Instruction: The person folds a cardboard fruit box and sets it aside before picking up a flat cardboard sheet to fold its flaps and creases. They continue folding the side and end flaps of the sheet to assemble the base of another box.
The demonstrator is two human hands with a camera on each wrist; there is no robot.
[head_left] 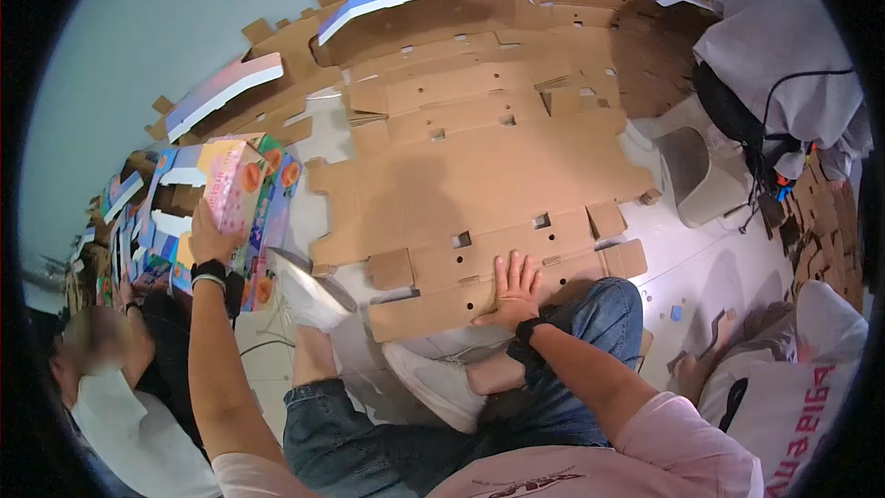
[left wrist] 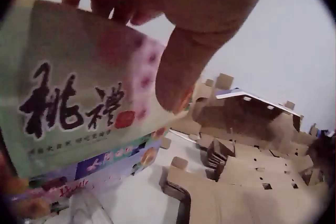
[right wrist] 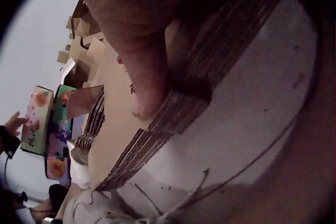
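At the left of the head view, my left hand (head_left: pixel 214 242) grips a printed carton (head_left: pixel 224 186) with peach pictures and pink and yellow panels. The left wrist view has my thumb on one side of the carton (left wrist: pixel 68 98) and the fingers over its top edge. Dark Chinese lettering marks its pale green face. My right hand (head_left: pixel 514 297) rests with spread fingers on the near edge of a stack of flat brown cardboard blanks (head_left: pixel 479 171). In the right wrist view, the thumb of that hand (right wrist: pixel 139 56) lies on top by the layered edges (right wrist: pixel 142 148).
More printed cartons (head_left: pixel 277 249) stand beside the gripped one. Cut cardboard sheets (head_left: pixel 415 32) lean along the wall. A beige bin (head_left: pixel 705 171) stands right of the stack. Another person (head_left: pixel 138 424) sits at lower left. My white shoes (head_left: pixel 438 383) are close to the stack.
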